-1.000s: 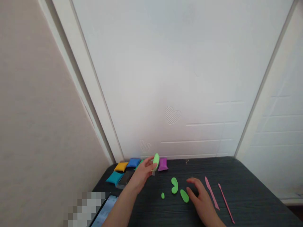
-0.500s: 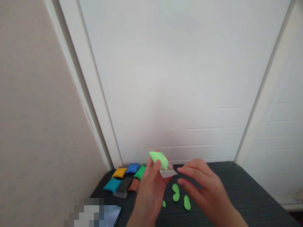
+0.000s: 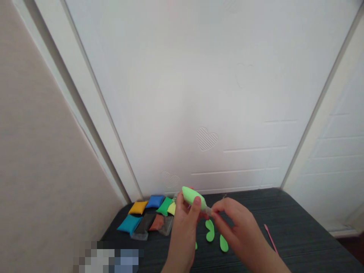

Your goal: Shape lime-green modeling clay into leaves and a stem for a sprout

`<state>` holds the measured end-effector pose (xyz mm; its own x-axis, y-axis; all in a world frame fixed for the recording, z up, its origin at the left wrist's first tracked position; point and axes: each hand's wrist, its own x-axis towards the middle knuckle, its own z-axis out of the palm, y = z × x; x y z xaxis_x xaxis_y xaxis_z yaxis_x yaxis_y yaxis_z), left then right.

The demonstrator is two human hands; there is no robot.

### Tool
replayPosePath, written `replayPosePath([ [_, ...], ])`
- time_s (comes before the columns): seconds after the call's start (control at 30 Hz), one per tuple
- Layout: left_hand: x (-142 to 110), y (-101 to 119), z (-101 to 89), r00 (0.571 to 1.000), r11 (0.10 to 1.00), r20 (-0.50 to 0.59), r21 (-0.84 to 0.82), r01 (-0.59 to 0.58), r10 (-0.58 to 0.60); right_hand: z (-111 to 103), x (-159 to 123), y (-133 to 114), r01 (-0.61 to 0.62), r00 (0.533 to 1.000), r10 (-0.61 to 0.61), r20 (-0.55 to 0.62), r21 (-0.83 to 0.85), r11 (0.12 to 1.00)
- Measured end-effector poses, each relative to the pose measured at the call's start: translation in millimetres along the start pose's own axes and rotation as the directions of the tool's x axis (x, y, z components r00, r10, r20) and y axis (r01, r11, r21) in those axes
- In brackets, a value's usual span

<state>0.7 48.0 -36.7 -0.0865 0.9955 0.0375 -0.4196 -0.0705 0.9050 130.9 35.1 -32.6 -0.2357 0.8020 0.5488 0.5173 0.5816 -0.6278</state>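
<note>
My left hand is raised over the dark table and grips a small clear packet of light green clay between thumb and fingers. My right hand pinches the clear open end of that same packet, just right of the left thumb. Below the hands, flattened green clay pieces lie on the table, one more to the right.
Several coloured clay packets (orange, blue, green, yellow, teal, black, brown) lie at the table's back left corner. A pink modelling tool lies to the right. White panelled walls stand behind; a blurred patch covers something at lower left.
My left hand lifted the green clay packet off the table. My right hand rose from the table and closed on the packet's clear end. The view shifted slightly.
</note>
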Motion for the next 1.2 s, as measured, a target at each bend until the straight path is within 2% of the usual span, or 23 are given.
replayPosePath([
  [0.13, 1, -3, -4.0, 0.996, 0.999, 0.093, 0.043, -0.017, 0.013, -3, 1, 1, -0.165, 0.986, 0.16, 0.044, 0.166, 0.972],
  [0.23, 1, -2, -6.2, 0.993, 0.993, 0.116, 0.114, -0.018, 0.005, -8, 2, 4, -0.276, 0.961, 0.26, 0.093, 0.336, 0.901],
  [0.33, 1, 1, -8.4, 0.994, 0.979, 0.11, 0.201, -0.024, 0.002, -13, 3, 9, -0.331, 0.943, 0.276, 0.183, 0.492, 0.805],
  [0.4, 1, 3, -9.8, 0.994, 0.97, 0.111, 0.239, -0.035, 0.008, -16, 3, 11, -0.351, 0.936, 0.269, 0.228, 0.519, 0.779],
  [0.63, 0, 4, -11.0, 0.993, 0.946, 0.094, 0.31, -0.094, 0.068, -20, 0, 11, -0.375, 0.926, 0.314, 0.209, 0.437, 0.818],
  [0.83, -6, 5, -3.6, 0.989, 0.92, 0.136, 0.377, -0.105, 0.057, -23, 1, 9, -0.36, 0.932, 0.292, 0.213, 0.471, 0.805],
  [0.9, -7, 5, -2.8, 0.986, 0.864, 0.126, 0.478, -0.155, 0.107, -23, 2, 9, -0.362, 0.931, 0.292, 0.217, 0.477, 0.801],
  [0.93, -7, 5, -3.1, 0.981, 0.812, 0.088, 0.551, -0.194, 0.175, -24, 2, 9, -0.363, 0.931, 0.293, 0.216, 0.472, 0.803],
  [1.0, -9, 5, -5.1, 0.932, 0.666, -0.013, 0.704, -0.249, 0.362, -23, 2, 8, -0.362, 0.931, 0.3, 0.206, 0.426, 0.83],
  [1.03, -10, 6, -6.2, 0.902, 0.597, -0.027, 0.758, -0.262, 0.431, -22, 3, 7, -0.358, 0.932, 0.303, 0.197, 0.379, 0.854],
  [1.07, -13, 8, -7.2, 0.893, 0.55, -0.001, 0.788, -0.277, 0.45, -21, 3, 6, -0.348, 0.935, 0.302, 0.186, 0.32, 0.881],
  [1.1, -16, 10, -7.8, 0.907, 0.53, 0.062, 0.794, -0.297, 0.415, -20, 3, 4, -0.329, 0.94, 0.291, 0.175, 0.259, 0.908],
  [1.13, -19, 11, -7.8, 0.927, 0.53, 0.147, 0.785, -0.321, 0.344, -19, 3, 3, -0.302, 0.947, 0.269, 0.176, 0.205, 0.931],
  [1.2, -24, 14, -6.8, 0.939, 0.549, 0.29, 0.762, -0.343, 0.185, -16, 2, -1, -0.234, 0.959, 0.207, 0.196, 0.131, 0.963],
])
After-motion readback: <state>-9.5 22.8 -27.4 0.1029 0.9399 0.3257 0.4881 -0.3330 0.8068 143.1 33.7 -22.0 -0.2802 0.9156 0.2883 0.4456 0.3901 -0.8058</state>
